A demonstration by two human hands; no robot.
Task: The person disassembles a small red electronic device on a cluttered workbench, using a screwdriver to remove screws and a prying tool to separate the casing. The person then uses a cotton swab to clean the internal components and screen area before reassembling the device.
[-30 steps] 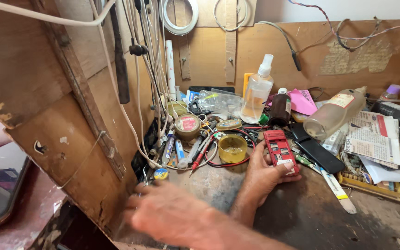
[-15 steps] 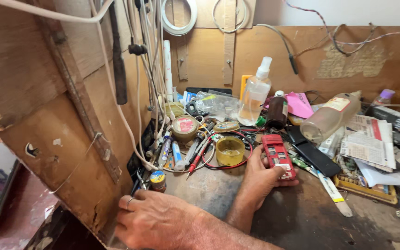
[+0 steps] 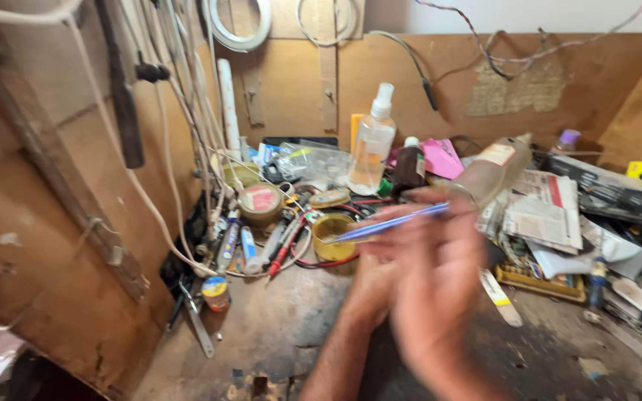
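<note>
Both hands are raised in front of the camera over the cluttered table (image 3: 276,341) and are heavily blurred. The nearer hand (image 3: 440,297) fills the lower middle of the view, and its fingers pinch a thin blue pen-like tool (image 3: 388,224) that runs slantwise from low on the left to higher on the right. Which hand this is cannot be told for sure; from the way the forearms cross it looks like the left hand. The other hand (image 3: 377,271) sits just behind and below it, partly hidden, with its forearm rising from the bottom edge; whether it grips the tool too, or is curled or spread, cannot be told through the blur.

The tool's lower tip hangs over a small round yellow tin (image 3: 334,236) ringed by a red wire. Left of the tin lie several pens and red probes (image 3: 280,256), a round roll with a red label (image 3: 260,202) and a small yellow-and-blue capped jar (image 3: 216,292) beside metal tweezers (image 3: 198,330). Behind stand a clear spray bottle (image 3: 371,148), a dark brown bottle (image 3: 409,165) and a pink sheet (image 3: 440,157). A clear bottle (image 3: 493,169) lies tilted to the right, near folded newspaper (image 3: 544,212). White cables (image 3: 150,197) hang down the wooden wall on the left
</note>
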